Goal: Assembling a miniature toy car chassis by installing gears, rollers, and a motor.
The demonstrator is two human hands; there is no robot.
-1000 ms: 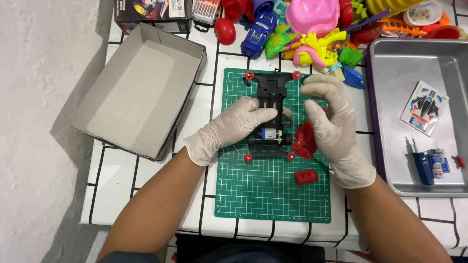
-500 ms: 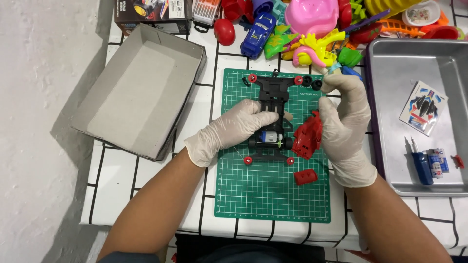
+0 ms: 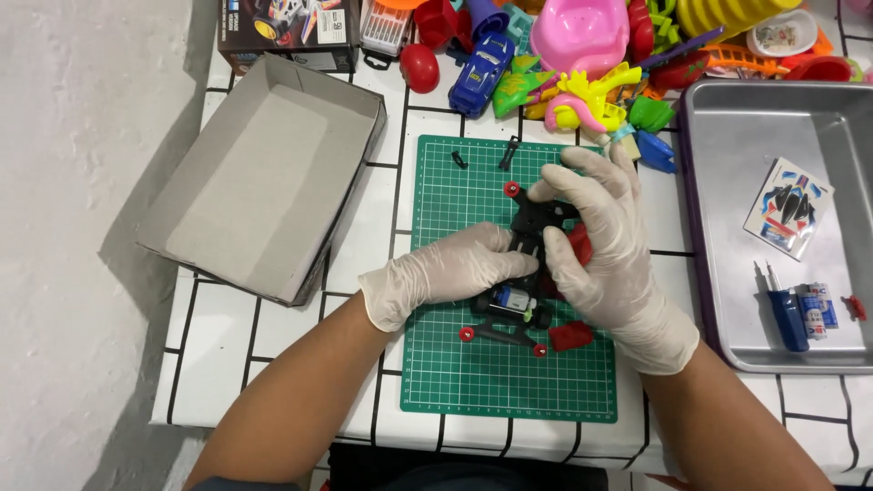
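My left hand pins the black toy car chassis at the middle of the green cutting mat; my right hand has its grip closed around its red part.

We see a black toy-car chassis with red rollers on our green gridded mat; beside the mat, a grey tray.

A home hobby table: white tiled top, green cutting mat at centre, plastic toys heaped along the top edge.
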